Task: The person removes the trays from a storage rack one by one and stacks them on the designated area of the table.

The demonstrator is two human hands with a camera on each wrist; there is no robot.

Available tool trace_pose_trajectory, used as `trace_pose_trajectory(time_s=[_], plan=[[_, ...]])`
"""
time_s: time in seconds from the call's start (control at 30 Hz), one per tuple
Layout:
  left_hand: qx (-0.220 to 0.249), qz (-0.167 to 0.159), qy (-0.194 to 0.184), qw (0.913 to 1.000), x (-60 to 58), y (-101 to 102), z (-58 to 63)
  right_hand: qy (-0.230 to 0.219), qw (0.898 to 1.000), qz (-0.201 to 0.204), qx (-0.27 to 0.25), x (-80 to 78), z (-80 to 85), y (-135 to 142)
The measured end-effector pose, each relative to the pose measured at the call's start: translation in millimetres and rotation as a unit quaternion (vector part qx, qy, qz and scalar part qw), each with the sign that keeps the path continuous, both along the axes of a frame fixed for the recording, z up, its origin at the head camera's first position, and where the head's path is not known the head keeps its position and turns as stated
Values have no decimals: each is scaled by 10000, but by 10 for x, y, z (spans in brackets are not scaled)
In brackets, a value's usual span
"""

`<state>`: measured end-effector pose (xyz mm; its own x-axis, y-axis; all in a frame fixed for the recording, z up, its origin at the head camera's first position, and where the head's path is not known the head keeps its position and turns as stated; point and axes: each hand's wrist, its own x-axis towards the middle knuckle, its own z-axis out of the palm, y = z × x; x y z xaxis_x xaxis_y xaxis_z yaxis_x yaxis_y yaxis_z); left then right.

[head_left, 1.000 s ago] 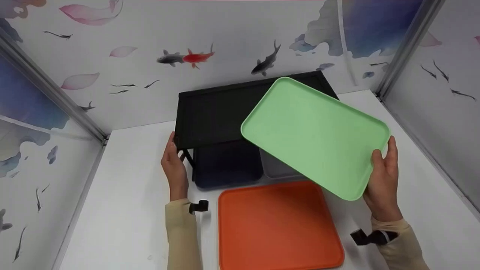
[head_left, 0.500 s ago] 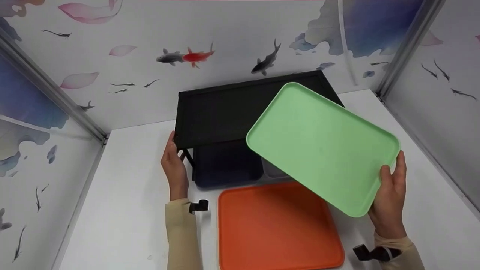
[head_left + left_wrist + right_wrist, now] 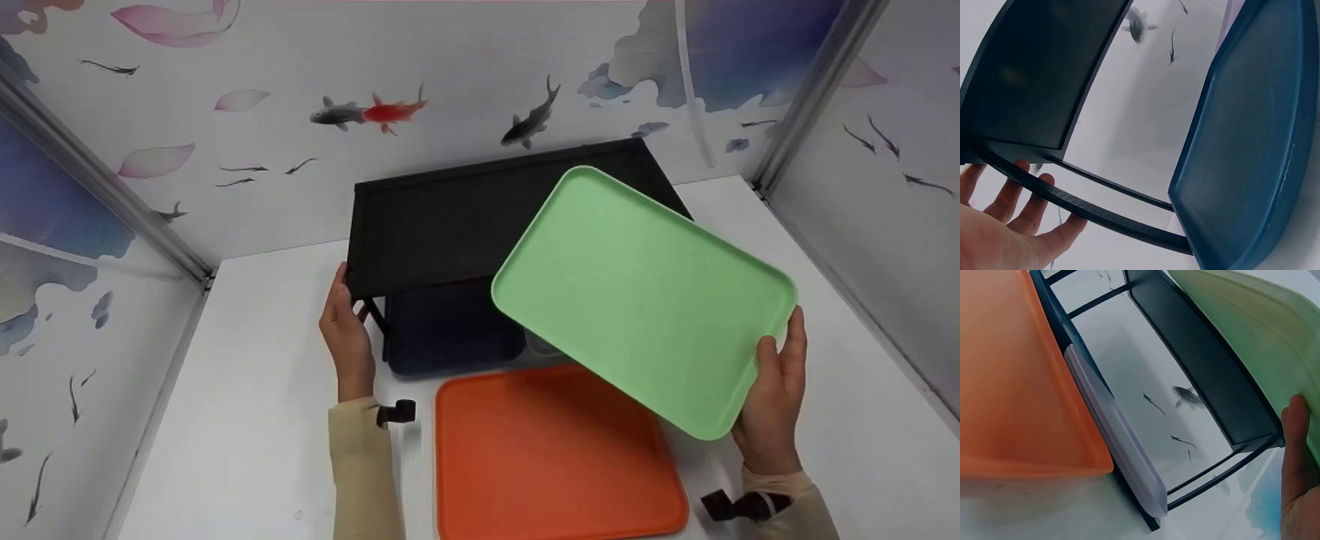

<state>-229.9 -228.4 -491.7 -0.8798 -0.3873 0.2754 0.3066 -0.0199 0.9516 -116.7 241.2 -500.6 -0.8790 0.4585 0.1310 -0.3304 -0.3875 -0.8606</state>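
Observation:
In the head view my right hand (image 3: 772,397) grips a light green rectangular tray (image 3: 645,300) by its right end, thumb on the upper face. The tray is raised and tilted, in front of a black rack (image 3: 427,232) and partly hiding it. My left hand (image 3: 349,341) rests against the rack's left end. In the left wrist view its fingers lie along the outside of the rack's curved leg (image 3: 1100,216). A dark blue tray (image 3: 454,337) lies beneath the rack's shelf, with a grey tray (image 3: 541,343) to its right, mostly hidden.
An orange tray (image 3: 555,457) lies on the white table (image 3: 247,420) in front of the rack. Behind stands a wall (image 3: 450,45) printed with fish, and side walls with metal posts flank the table.
My right hand has brought the green tray toward me and slightly to the right, covering more of the grey tray. My left hand and the rack stay about where they were.

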Motion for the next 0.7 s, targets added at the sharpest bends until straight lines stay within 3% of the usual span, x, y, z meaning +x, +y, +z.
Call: trace_pose_trajectory(time_s=[0.7], plan=[[50,57,81,9999,-24,-5,-13,-99,9999,-49,75,10,-81,15]])
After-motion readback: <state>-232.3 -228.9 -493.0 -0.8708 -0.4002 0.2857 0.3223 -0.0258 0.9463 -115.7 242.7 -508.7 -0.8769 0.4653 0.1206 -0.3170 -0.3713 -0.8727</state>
